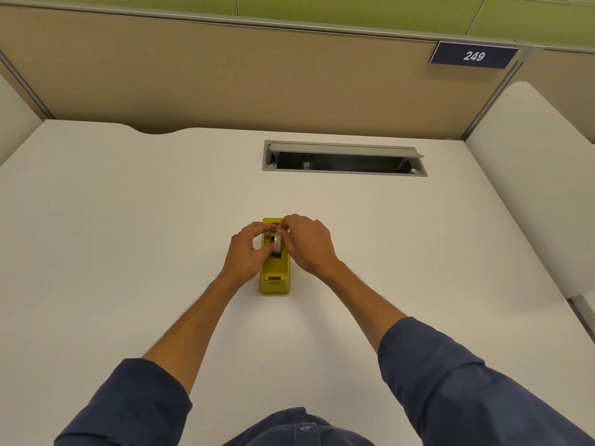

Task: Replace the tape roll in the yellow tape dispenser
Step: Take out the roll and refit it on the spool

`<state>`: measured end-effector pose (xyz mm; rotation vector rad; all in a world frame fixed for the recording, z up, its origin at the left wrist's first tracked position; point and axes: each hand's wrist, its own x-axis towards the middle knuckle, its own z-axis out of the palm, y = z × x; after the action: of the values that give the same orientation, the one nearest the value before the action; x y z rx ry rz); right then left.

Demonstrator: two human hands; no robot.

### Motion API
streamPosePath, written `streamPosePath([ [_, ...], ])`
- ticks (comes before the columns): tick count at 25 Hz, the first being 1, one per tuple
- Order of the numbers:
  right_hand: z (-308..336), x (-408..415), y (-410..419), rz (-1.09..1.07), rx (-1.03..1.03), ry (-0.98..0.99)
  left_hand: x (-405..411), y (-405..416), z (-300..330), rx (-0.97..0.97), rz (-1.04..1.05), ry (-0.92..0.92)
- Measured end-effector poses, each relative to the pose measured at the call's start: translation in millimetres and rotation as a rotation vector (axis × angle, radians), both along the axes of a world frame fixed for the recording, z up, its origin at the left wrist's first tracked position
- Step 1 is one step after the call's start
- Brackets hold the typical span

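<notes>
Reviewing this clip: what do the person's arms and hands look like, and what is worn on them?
Both hands, the left hand and right hand, are bare: no gloves, rings or watch visible. Each arm wears a dark blue sleeve, the left sleeve and right sleeve pushed up so the forearms are uncovered. A buttoned shirt front of the same blue shows below.

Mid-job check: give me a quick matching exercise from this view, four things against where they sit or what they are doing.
Things:
1. yellow tape dispenser
2. tape roll
3. cable hatch
4. number plate

Places or states:
A. on the partition, top right, reading 249
B. set into the desk, lid open
C. on the desk, between both hands
D. in the dispenser's well, pinched by fingers

Pairs: 1-C, 2-D, 3-B, 4-A
</notes>
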<state>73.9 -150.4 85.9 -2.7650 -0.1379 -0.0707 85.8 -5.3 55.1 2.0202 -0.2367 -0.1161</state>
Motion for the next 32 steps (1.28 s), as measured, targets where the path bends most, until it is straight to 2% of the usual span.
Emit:
streamPosePath([
  [11, -3.0, -0.9, -1.2, -0.015, 0.055, -0.021, 10.4, -0.6, -3.7, 0.058, -0.033, 0.045],
  [24, -10.3, -3.5, -1.0, 0.011, 0.03, -0.039, 9.6, 4.0, -4.4, 0.006, -0.079, 0.055],
  [32, -10.2, -3.6, -0.9, 0.02, 0.018, -0.034, 7.1, 2.1, -0.8, 0.053, -0.081, 0.053],
])
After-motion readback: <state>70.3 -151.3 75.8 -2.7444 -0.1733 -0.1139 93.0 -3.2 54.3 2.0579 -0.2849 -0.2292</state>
